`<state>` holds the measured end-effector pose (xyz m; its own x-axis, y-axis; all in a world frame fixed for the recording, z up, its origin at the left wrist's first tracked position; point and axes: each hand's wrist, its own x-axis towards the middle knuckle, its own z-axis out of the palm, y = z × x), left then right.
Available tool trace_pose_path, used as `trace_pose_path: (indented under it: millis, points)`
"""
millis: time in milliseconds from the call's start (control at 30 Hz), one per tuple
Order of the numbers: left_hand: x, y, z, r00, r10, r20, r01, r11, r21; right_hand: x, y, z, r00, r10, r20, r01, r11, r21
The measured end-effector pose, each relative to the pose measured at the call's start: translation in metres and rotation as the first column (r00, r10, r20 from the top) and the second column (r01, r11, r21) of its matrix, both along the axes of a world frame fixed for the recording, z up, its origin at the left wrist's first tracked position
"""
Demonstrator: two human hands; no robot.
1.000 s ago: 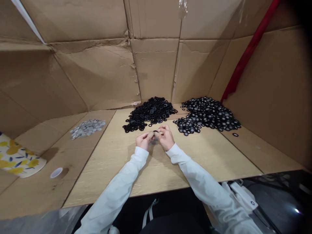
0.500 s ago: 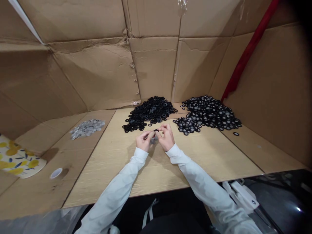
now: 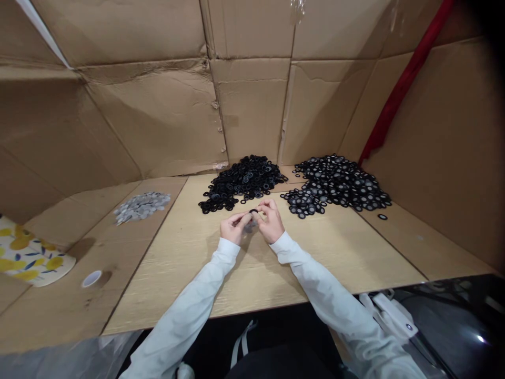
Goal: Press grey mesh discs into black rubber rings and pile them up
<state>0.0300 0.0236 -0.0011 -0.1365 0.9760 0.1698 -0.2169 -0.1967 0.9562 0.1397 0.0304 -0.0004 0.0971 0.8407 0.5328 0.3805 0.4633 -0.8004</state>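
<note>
My left hand [image 3: 233, 228] and my right hand [image 3: 271, 222] meet over the middle of the wooden board, thumbs and fingers pinched on one small black ring [image 3: 253, 211]. Under my thumbs show a few pale grey discs [image 3: 248, 228], partly covered; I cannot tell which hand carries them. Just beyond my hands lies a heap of black rings [image 3: 246, 179]. To the right is a heap of black rings with grey centres [image 3: 339, 184]. A pile of loose grey discs [image 3: 142, 206] rests at the left.
Cardboard walls [image 3: 252, 110] surround the board [image 3: 189, 273]. A white roll [image 3: 91, 279] and a container with yellow flower patterns [image 3: 33, 255] stand at the left. One filled ring [image 3: 382, 217] lies apart at right. A red strip [image 3: 398, 95] hangs on the right wall.
Both hands stay almost in place, still pinching the black ring. The ring looks slightly tilted differently between the fingertips, and the view has shifted a little.
</note>
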Motion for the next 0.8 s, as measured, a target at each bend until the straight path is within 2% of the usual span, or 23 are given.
trace_pose_path:
  millis: [67,167,300,400,567,667,800]
  points:
    - [0.0,0.001,0.0,0.997,-0.018,0.071,0.022,0.998,-0.052,0.003,0.002,0.001,0.99,0.116,-0.079,-0.122,0.99,-0.073]
    - [0.0,0.002,0.0,0.986,-0.03,0.162,0.046,0.995,-0.094,0.01,0.007,0.004,0.944,0.273,-0.187,-0.304,0.938,-0.163]
    - [-0.001,0.002,0.0,0.983,-0.039,0.177,0.059,0.992,-0.114,0.016,0.01,0.008,0.904,0.33,-0.272,-0.396,0.886,-0.24]
    - [-0.002,0.002,-0.002,0.985,-0.049,0.166,0.07,0.99,-0.121,0.017,0.01,0.009,0.92,0.291,-0.263,-0.356,0.9,-0.249]
    - [-0.001,0.002,-0.005,0.978,-0.113,0.173,0.132,0.986,-0.105,0.016,0.008,0.009,0.971,0.163,-0.174,-0.205,0.943,-0.262]
    - [0.0,0.001,-0.004,0.969,-0.132,0.208,0.159,0.98,-0.117,0.016,0.009,0.006,0.981,0.138,-0.139,-0.17,0.953,-0.253]
    - [0.001,0.001,-0.001,0.976,-0.108,0.188,0.132,0.984,-0.118,0.017,0.012,0.003,0.991,0.123,-0.048,-0.131,0.967,-0.22]
